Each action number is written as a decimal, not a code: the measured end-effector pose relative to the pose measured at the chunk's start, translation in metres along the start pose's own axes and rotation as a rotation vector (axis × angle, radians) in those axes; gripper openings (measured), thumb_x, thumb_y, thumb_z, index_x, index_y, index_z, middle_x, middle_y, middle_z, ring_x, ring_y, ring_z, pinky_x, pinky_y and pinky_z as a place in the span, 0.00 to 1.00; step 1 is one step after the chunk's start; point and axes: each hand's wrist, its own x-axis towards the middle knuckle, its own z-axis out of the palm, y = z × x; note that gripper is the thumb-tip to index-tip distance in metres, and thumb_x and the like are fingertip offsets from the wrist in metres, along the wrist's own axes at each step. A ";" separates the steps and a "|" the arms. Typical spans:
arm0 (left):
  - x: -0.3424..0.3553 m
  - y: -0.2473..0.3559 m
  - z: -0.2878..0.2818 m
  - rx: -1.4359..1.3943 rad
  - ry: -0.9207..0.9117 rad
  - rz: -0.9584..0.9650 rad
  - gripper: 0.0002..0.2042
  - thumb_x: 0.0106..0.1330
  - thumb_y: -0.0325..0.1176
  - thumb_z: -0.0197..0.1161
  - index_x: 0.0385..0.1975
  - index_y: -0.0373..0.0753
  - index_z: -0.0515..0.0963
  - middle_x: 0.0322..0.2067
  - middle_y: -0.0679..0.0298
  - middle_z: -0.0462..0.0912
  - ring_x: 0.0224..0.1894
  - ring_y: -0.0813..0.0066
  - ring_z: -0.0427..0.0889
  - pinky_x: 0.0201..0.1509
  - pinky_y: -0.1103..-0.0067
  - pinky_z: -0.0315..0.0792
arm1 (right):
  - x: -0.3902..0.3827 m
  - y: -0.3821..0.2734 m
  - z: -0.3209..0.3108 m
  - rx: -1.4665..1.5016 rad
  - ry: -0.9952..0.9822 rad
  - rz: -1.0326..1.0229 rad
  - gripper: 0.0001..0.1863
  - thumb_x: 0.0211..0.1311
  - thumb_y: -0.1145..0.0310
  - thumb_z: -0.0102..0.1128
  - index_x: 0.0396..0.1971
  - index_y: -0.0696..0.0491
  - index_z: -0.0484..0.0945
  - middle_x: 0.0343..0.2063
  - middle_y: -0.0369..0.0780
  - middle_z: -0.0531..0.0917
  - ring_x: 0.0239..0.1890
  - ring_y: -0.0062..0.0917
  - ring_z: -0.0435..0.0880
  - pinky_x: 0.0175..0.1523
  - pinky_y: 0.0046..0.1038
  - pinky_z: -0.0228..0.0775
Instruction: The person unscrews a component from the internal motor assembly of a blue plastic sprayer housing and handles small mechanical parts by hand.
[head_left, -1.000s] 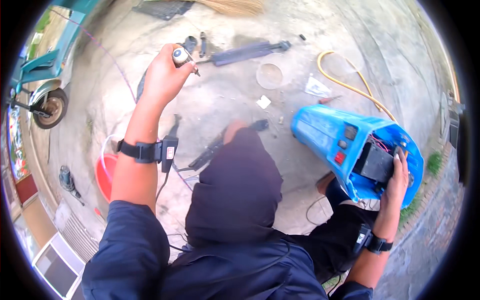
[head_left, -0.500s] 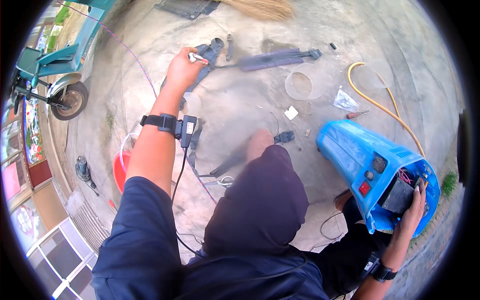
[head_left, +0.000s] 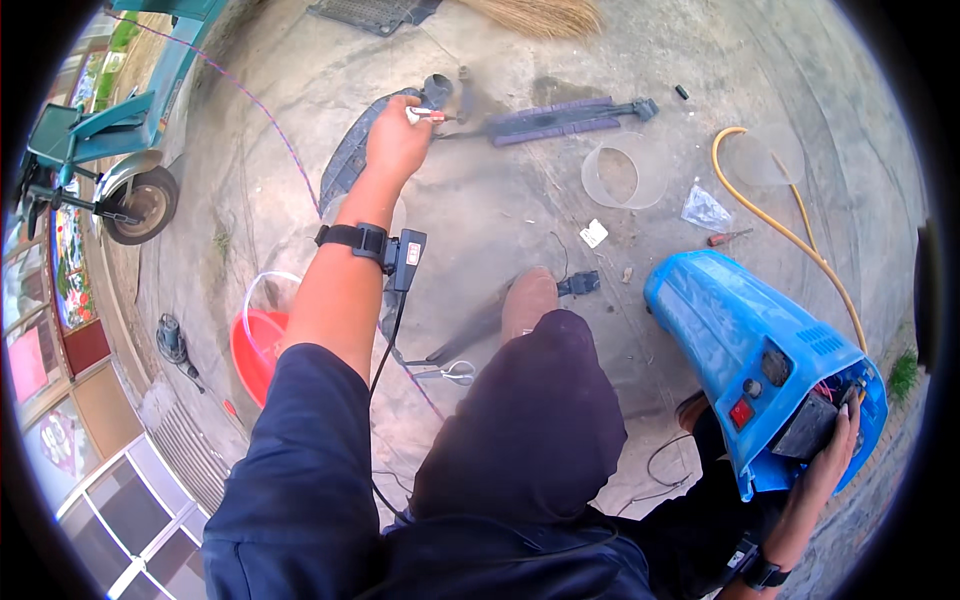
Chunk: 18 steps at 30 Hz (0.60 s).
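Observation:
My left hand is stretched out over the ground, closed around a screwdriver with a white and red handle, its tip toward the right. Below and beside it lies a dark curved backrest-like piece with straps. A dark padded strap extends to the right. At the right, a blue sprayer tank lies tilted with its base open toward me. A red switch sits on its side. My right hand reaches into the open base, fingers along a black battery; wires show behind it.
Pliers and a red basin are beside my left arm. A clear plastic ring, a plastic bag, a red-handled screwdriver and a yellow hose lie ahead of the tank. An angle grinder and a scooter are at left.
The view has shifted, so most things sit slightly farther right and lower. The screwdriver in my left hand has turned closer to level. My right hand stays at the battery.

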 end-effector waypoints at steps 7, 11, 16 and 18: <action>0.003 0.001 0.012 -0.005 0.009 -0.006 0.20 0.64 0.38 0.67 0.53 0.37 0.78 0.45 0.46 0.87 0.49 0.48 0.85 0.53 0.63 0.77 | -0.003 -0.004 0.001 0.016 0.005 0.036 0.28 0.79 0.61 0.46 0.71 0.62 0.67 0.70 0.47 0.71 0.71 0.32 0.69 0.76 0.32 0.53; 0.006 -0.007 0.019 -0.007 -0.014 -0.014 0.21 0.63 0.38 0.68 0.54 0.37 0.78 0.46 0.47 0.86 0.51 0.48 0.85 0.54 0.63 0.77 | -0.005 -0.008 0.003 -0.007 0.016 0.035 0.28 0.79 0.61 0.46 0.71 0.62 0.67 0.70 0.47 0.71 0.71 0.31 0.69 0.76 0.32 0.53; 0.013 -0.025 0.028 -0.025 0.045 -0.026 0.21 0.64 0.38 0.68 0.54 0.38 0.78 0.46 0.47 0.86 0.50 0.49 0.85 0.54 0.63 0.77 | -0.003 -0.005 0.002 -0.027 0.013 0.017 0.29 0.79 0.60 0.46 0.71 0.62 0.66 0.70 0.47 0.70 0.72 0.32 0.67 0.77 0.32 0.53; 0.018 -0.035 0.030 -0.226 0.004 -0.121 0.22 0.67 0.32 0.67 0.59 0.31 0.74 0.39 0.51 0.87 0.43 0.62 0.89 0.42 0.72 0.81 | -0.003 -0.005 0.003 -0.013 0.011 0.017 0.29 0.79 0.60 0.46 0.71 0.62 0.66 0.70 0.47 0.70 0.73 0.32 0.67 0.77 0.33 0.52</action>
